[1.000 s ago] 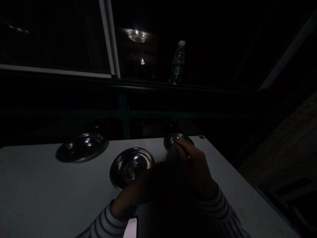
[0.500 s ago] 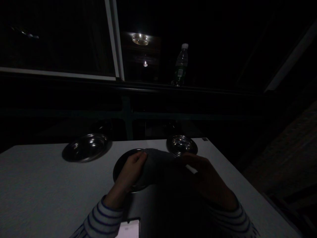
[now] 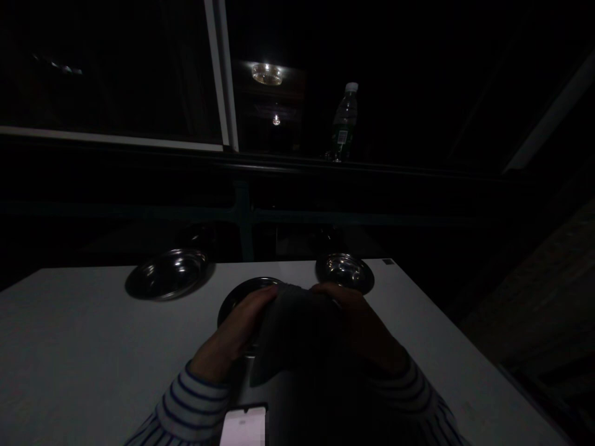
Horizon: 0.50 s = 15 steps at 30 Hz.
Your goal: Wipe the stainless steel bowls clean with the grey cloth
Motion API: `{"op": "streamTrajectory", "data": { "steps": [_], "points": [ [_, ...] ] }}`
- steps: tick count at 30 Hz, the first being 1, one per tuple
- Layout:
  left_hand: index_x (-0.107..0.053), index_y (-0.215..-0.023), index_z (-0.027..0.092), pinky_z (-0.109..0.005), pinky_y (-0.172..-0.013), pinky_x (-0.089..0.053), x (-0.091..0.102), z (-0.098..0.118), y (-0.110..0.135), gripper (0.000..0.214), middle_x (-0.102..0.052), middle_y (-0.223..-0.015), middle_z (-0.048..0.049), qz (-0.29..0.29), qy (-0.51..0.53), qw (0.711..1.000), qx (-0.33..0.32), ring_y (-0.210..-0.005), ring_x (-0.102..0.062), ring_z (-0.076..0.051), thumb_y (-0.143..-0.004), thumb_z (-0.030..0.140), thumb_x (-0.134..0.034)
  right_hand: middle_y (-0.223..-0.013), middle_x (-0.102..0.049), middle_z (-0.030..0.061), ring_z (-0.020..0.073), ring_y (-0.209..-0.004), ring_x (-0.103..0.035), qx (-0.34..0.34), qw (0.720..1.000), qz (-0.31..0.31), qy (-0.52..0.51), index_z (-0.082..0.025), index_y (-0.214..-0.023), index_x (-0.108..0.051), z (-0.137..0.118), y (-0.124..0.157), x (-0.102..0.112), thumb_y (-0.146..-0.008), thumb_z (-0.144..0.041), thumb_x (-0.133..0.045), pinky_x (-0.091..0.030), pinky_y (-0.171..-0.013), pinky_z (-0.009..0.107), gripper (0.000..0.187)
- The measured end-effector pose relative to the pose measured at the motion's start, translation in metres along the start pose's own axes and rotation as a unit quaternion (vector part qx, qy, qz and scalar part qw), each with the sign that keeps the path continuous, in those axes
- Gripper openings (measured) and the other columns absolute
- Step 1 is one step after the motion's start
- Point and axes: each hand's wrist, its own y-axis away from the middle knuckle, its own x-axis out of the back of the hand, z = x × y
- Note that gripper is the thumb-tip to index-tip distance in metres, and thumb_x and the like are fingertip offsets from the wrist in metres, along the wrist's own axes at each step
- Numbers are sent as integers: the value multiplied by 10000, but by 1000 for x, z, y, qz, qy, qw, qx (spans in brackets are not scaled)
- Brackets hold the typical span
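Note:
A dark grey cloth (image 3: 297, 328) hangs between my two hands above the table, its lower part lost in shadow. My left hand (image 3: 235, 328) is closed on the cloth's left upper edge, thumb on top. Opposite it, my right hand (image 3: 360, 322) grips the right upper edge; its fingers are very dark and partly hidden. Behind my left hand and the cloth lies a round metal dish (image 3: 227, 303), partly covered from view. Two shiny metal bowls stand farther back, one bowl (image 3: 167, 274) to the left and the other bowl (image 3: 344, 272) to the right.
The white table (image 3: 93, 347) ends at a far edge just behind the bowls. A phone (image 3: 244, 427) with a lit screen lies at the near side. Beyond, a plastic bottle (image 3: 344, 121) with a green label stands on a dark ledge by the window frame (image 3: 222, 74).
My right hand has moved left, closer to my left hand. The cloth between them is now less stretched and droops lower on the left. The view has shifted slightly.

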Motion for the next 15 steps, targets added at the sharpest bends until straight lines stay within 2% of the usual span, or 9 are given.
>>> {"op": "streamTrajectory", "data": {
  "steps": [2, 5, 7, 10, 12, 15],
  "points": [
    [-673, -993, 170, -341, -788, -486, 2, -1, 0, 369, -711, -915, -68, -42, 52, 998, 10, -887, -646, -237, -785, 426, -507, -848, -646, 24, 149, -758, -610, -31, 999, 14, -21, -194, -913, -575, -3, -1, -1, -913, -365, -420, -453, -666, 274, 231],
    [-614, -1104, 187, -295, -768, -481, 5, -2, 0, 397, -703, -959, -49, -71, 4, 997, -21, -883, -641, -208, -747, 361, -622, -781, -611, 8, 131, -680, -571, -70, 996, 15, -47, -190, -873, -534, -7, 0, 2, -894, -395, -447, -421, -575, 240, 224],
    [-633, -1065, 173, -271, -719, -481, 4, -1, 1, 357, -704, -931, -50, -86, -47, 995, -33, -844, -640, -193, -746, 334, -636, -816, -614, 9, 130, -693, -571, -68, 994, -31, -83, -191, -940, -514, -9, 1, 3, -873, -385, -490, -424, -571, 233, 206],
    [-676, -960, 158, -269, -724, -477, -1, 0, 3, 266, -704, -908, -53, -109, -77, 989, -57, -838, -633, -186, -768, 326, -601, -948, -638, 28, 140, -789, -603, -23, 984, -120, -133, -201, -1149, -466, -8, 1, 1, -871, -325, -501, -456, -647, 249, 306],
    [-688, -913, 164, -274, -736, -474, -1, -1, 4, 234, -705, -893, -48, -97, -92, 989, -67, -850, -631, -191, -759, 317, -603, -969, -645, 37, 147, -828, -610, -2, 980, -151, -130, -202, -1149, -496, -5, 0, -1, -905, -307, -430, -458, -681, 263, 274],
    [-688, -844, 164, -265, -696, -468, 13, -5, 8, 221, -697, -803, -33, -3, -118, 991, -70, -784, -627, -180, -737, 341, -610, -856, -647, 31, 145, -748, -604, -26, 986, -151, -67, -191, -955, -567, 5, -1, -1, -926, -319, -370, -438, -628, 261, 237]
  ]
}}
